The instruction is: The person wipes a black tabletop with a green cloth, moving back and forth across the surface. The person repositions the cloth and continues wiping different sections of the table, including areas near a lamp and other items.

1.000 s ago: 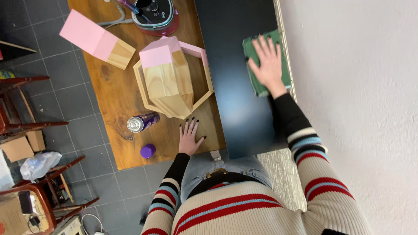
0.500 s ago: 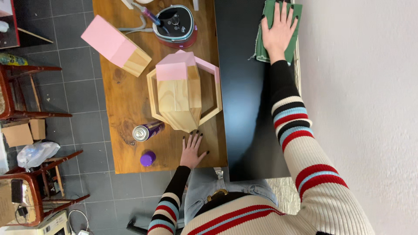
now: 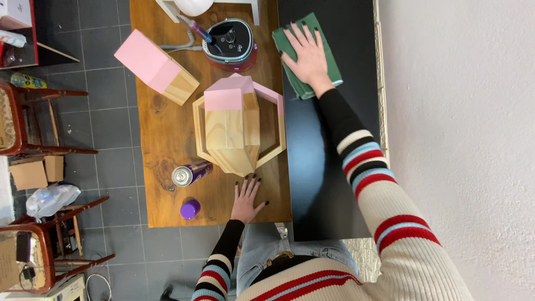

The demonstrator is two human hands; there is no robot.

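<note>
1. The right hand (image 3: 307,54) lies flat, fingers spread, pressing on a green cloth (image 3: 306,58) on the black panel (image 3: 326,167).
2. The left hand (image 3: 248,198) rests open, palm down, on the wooden table (image 3: 161,139), holding nothing.
3. Just beyond the left hand stands a wood-and-pink hexagonal piece (image 3: 237,125).
4. A spray can (image 3: 190,173) lies beside it, its purple cap (image 3: 190,209) near the table edge.
5. A pink block (image 3: 156,67) sits farther off.

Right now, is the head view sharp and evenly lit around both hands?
Head view: sharp on the right hand pressing the green cloth and the left hand flat on the wooden table; even light, soft shadows; faint sheen on the black panel; wide-angle stretch at the sleeve.
</note>
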